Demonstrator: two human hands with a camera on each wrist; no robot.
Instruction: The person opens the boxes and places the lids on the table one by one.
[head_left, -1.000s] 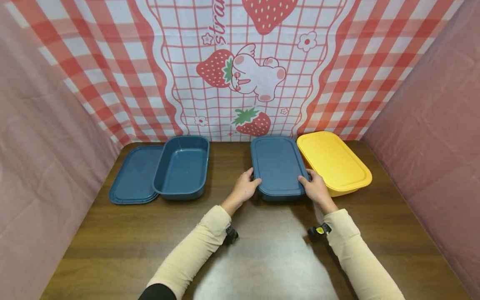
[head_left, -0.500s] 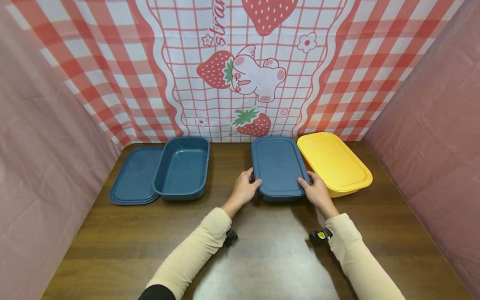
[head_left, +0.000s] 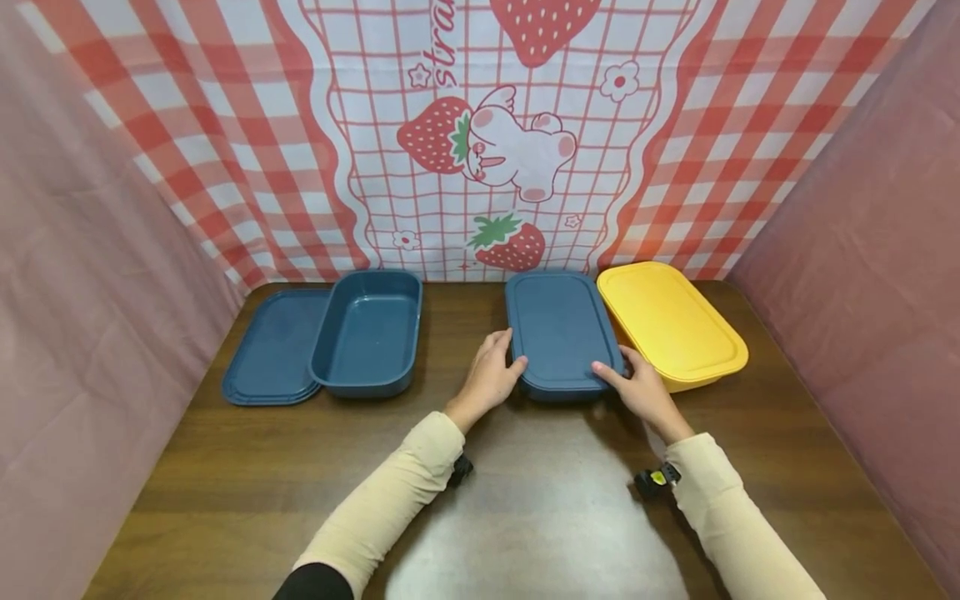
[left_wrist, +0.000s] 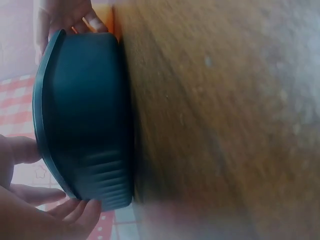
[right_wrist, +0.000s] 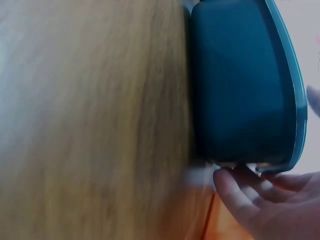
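A rectangular blue food container (head_left: 566, 325) with its lid on stands at the back of the table, right of centre. My left hand (head_left: 490, 373) holds its left side near the front corner. In the left wrist view the left thumb (left_wrist: 22, 150) meets the lid's rim, while the fingers (left_wrist: 90, 215) lie along the side wall. At the opposite side is my right hand (head_left: 641, 387), its fingers (right_wrist: 232, 192) at the wall below the rim. The right thumb (right_wrist: 314, 100) stands slightly off the lid in the right wrist view, and overlaps the lid in the head view.
A yellow lidded container (head_left: 675, 321) sits tight against the blue one's right side. On the left stands an uncovered blue container (head_left: 367, 333), partly over a loose blue lid (head_left: 273, 350). A strawberry-print curtain (head_left: 480, 167) hangs behind the wooden table (head_left: 555, 500).
My right wrist has shifted a little right and toward me, with the right thumb spread further over the lid. The left hand keeps its place. The whole head view shifts slightly.
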